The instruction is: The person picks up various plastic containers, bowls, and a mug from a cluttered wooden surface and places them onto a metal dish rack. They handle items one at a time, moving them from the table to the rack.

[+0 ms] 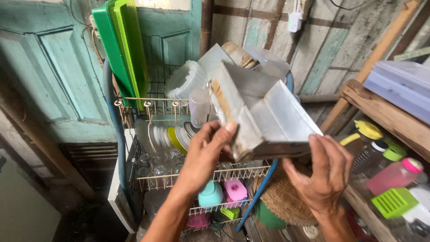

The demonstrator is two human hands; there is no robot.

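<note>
Both hands, left hand [207, 150] and right hand [323, 172], grasp a grey metal tray [262, 114] above the dish rack [179, 177].

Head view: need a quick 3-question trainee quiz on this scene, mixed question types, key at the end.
1. True or false: both hands grip the metal tray.
2. Which hangs at the dish rack's upper left? A) green cutting boards B) a red towel C) a black pan
3. What colour is the cap of the pink bottle on the right shelf?

Key: 1. True: left hand holds its near left edge, right hand its near right corner. 2. A. 3. Pink.
</note>
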